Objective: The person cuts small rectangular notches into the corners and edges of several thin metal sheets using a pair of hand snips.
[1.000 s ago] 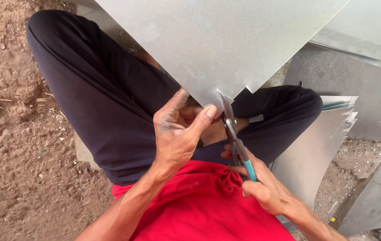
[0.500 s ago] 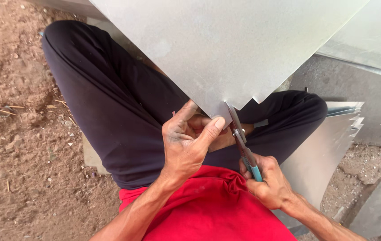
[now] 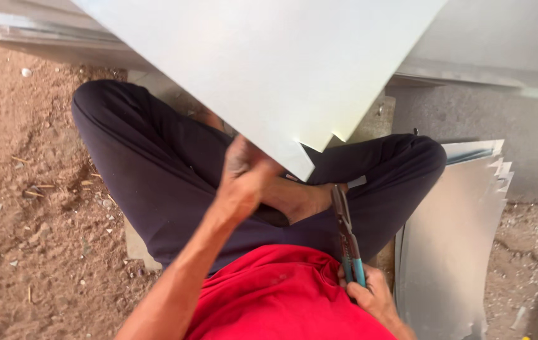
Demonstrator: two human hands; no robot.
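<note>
The left hand (image 3: 244, 182) has its fingers clenched on the lower edge of the large metal sheet (image 3: 269, 69), which rises above them. Below and apart, the right hand (image 3: 370, 296) grips closed, blue-handled snips (image 3: 346, 236), blades pointing up.

One view only, from the person's head, looking steeply down over the red shirt (image 3: 281, 296) onto crossed legs in dark trousers (image 3: 155, 170). It sits close: the metal sheet (image 3: 269, 69) above the trousers fills the upper frame. Bare earth (image 3: 23, 189) lies left of the trousers, stacked sheets (image 3: 452, 252) right of them.
</note>
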